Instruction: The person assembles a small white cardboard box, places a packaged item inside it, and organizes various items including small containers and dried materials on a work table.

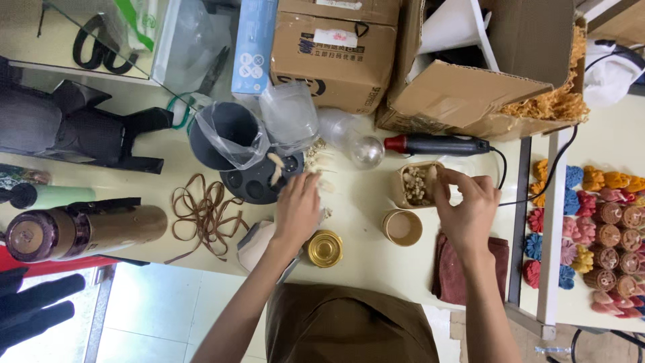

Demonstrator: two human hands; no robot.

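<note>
Cream-coloured worktable (363, 222), seen from above. Left hand (297, 208) near the table's middle, palm down, fingers loosely curled over small pale pieces (316, 160) scattered beside a dark round holed tray (259, 180); whether anything is pinched, cannot tell. Right hand (470, 208) right of centre, fingertips drawn together at the rim of a small tan paper cup of pale chunks (416, 185); any piece between the fingers hidden. Just below that cup, an empty round tan paper cup (402, 227); toward the near edge, a shallow gold metal tin (325, 249) between the forearms. Folded dark red cloth (463, 269) under the right wrist at the near edge. Along the far edge: brown corrugated carton with a white rectangular label on its front (336, 54), tall light-blue slim box bearing round white symbols (254, 44) to its left, open brown carton spilling tan shredded filler (484, 87) toward the far right corner. Black tool with red tip and black cord (437, 144) in front of the open carton; clear glass bulb (367, 152) beside it. Dark grey cup lined with a clear plastic bag (225, 134) left of centre. Tangle of brown rubber bands (205, 215) and a brown cylindrical bottle lying on its side (80, 232) toward the left edge. Adjoining surface on the right: rows of small flower-shaped pieces in blue, red, yellow and brown (598, 222).
</note>
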